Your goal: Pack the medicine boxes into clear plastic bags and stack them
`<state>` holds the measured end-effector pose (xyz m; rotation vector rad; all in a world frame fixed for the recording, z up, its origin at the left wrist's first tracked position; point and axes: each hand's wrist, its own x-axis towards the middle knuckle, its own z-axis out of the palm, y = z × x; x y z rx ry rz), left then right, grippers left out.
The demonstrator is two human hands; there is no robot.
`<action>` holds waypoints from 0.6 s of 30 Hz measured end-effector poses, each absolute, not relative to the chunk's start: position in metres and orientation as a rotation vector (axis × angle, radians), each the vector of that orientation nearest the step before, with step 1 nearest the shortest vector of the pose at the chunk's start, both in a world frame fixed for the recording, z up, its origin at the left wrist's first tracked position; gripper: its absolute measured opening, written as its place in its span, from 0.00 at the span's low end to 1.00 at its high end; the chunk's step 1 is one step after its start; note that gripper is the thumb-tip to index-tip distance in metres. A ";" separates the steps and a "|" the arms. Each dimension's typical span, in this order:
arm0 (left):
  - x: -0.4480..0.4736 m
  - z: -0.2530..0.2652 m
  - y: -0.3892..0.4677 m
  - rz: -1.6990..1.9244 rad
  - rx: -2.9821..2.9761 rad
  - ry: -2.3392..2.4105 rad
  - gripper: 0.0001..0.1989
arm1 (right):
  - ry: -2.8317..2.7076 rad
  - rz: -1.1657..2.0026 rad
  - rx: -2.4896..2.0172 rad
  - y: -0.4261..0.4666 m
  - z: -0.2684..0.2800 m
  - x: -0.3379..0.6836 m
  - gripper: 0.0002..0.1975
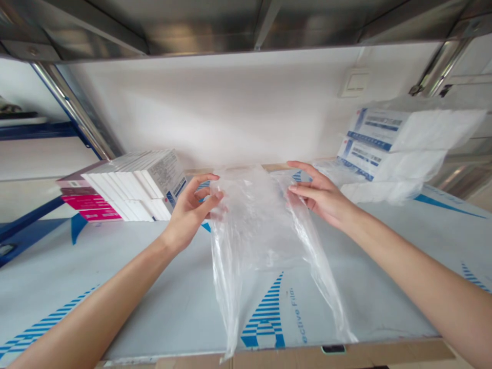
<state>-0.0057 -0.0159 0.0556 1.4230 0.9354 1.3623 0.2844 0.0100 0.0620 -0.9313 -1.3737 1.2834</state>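
A clear plastic bag (261,220) hangs spread between my two hands over the film-covered shelf, its two long side edges trailing toward the shelf's front. My left hand (194,205) pinches the bag's upper left edge between thumb and fingers. On the opposite edge, my right hand (321,195) grips the plastic with thumb and fingers, its index finger raised and stretched out. Nothing shows inside the bag. Left of my left hand stand white boxes (134,179) in rows, with printed labels on their ends.
Pink boxes (92,205) lie at the far left. Plastic-wrapped white boxes (388,148) are stacked at the right. A metal shelf (203,25) hangs low overhead. The wall behind carries a switch (355,83). Cardboard (277,359) shows below the front edge.
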 end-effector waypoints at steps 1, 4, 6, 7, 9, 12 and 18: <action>-0.007 0.055 -0.014 1.378 1.416 0.945 0.21 | -1.340 1.253 -0.940 0.012 0.061 0.285 0.31; -0.010 0.054 -0.011 1.461 1.426 0.984 0.16 | -1.294 1.210 -0.946 0.017 0.058 0.286 0.23; -0.011 0.053 -0.010 1.493 1.461 1.028 0.11 | -1.302 1.207 -0.928 0.018 0.055 0.286 0.14; -0.011 0.052 -0.010 1.496 1.481 1.046 0.09 | -1.317 1.217 -0.916 0.019 0.053 0.286 0.10; -0.010 0.052 -0.012 1.450 1.510 1.049 0.08 | -1.363 1.237 -0.905 0.019 0.050 0.286 0.05; -0.009 0.053 -0.014 1.308 1.552 0.974 0.17 | -1.389 1.197 -0.909 0.018 0.049 0.284 0.05; -0.009 0.053 -0.016 1.205 1.618 1.035 0.16 | -1.337 1.145 -0.842 0.014 0.056 0.283 0.10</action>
